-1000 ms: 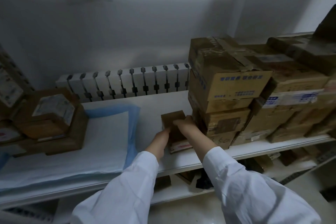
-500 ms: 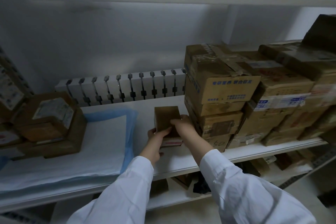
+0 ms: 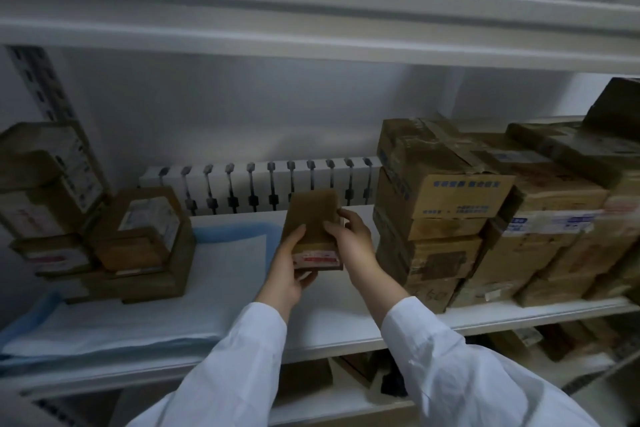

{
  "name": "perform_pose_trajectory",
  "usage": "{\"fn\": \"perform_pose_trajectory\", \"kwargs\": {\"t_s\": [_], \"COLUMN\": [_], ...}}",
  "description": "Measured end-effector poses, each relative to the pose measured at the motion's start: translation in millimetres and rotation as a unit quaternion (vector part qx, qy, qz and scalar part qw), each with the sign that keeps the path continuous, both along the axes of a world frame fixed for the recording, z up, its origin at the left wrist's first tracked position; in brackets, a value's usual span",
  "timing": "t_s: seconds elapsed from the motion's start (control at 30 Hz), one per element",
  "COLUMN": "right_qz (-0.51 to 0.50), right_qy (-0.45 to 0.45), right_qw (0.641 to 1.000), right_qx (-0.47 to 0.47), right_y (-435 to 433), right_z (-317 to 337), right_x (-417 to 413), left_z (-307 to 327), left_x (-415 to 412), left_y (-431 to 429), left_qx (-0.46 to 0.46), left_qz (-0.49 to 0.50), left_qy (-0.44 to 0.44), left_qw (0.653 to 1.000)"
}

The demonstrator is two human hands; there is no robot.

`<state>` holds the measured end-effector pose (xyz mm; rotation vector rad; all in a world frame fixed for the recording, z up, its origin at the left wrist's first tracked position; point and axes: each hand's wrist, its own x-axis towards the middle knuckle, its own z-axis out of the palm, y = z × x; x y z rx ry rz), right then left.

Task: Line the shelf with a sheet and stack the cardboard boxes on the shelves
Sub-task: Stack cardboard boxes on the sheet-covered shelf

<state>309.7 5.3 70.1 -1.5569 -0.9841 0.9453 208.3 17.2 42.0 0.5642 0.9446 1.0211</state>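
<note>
Cardboard box, small and brown, at mid-frame, tilted with its far end up and its near end down, a red-and-white label on the near face. Held at its 7 o'clock corner by the left grip: thumb flat on the top face, fingers curled beneath the near end. Held at its 3 o'clock edge by the right grip: thumb on the top face, fingers wrapped round the right side. Both grips closed firmly on the box. Hard to tell whether clear of the shelf or touching it at the near end. At 9 o'clock of the box, a white sheet with a blue border, spread flat on the shelf and reaching the front lip. Farther toward 9 o'clock, on the sheet, a low pile of brown boxes with pale labels, more piled at the frame's edge. Just beside the right grip at 3 o'clock, a tall stack of larger taped cartons on bare shelf, blue print on the top one, further cartons running off toward 3 o'clock. At 12 o'clock, behind the box, a white slotted rail lying along the back wall. Above that, an upper shelf. At 6 o'clock, white sleeves, and under the shelf lip a lower shelf with dark items too dim to name.
</note>
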Motion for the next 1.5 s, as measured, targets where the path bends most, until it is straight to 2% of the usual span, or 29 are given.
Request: {"fn": "perform_pose_trajectory", "kwargs": {"t_s": [0.13,0.23,0.67,0.83,1.1,1.27,1.43,1.5], "right_qz": [0.043,0.09,0.176,0.198,0.211,0.244,0.257,0.256], "right_qy": [0.082,0.137,0.239,0.208,0.137,0.129,0.163,0.16], "right_qw": [0.995,0.986,0.954,0.956,0.963,0.956,0.949,0.951], "right_qx": [0.031,0.043,0.047,0.052,0.095,0.1,0.086,0.069], "right_y": [1.2,6.2,21.9,26.8,29.1,34.1,46.1,51.9], "right_z": [8.2,9.8,13.8,16.3,33.3,43.0,54.2,53.4], "right_x": [-18.0,-30.0,-106.2,-128.3,-132.3,-142.1,-179.2,-192.4], "left_z": [9.1,14.4,25.8,29.8,42.9,55.9,66.7,69.0], "left_x": [-16.3,-31.6,-127.4,-149.6,-146.1,-153.4,-185.5,-196.9], "left_y": [0.0,0.7,20.2,22.8,23.3,25.9,25.5,23.6], "left_qx": [0.026,0.066,0.249,0.25,0.172,0.194,0.219,0.224], "left_qz": [0.04,0.057,0.108,0.124,0.154,0.201,0.268,0.293], "left_qy": [-0.077,-0.094,0.032,0.025,-0.002,0.048,0.056,0.095], "left_qw": [0.996,0.992,0.962,0.96,0.973,0.959,0.936,0.925]}}
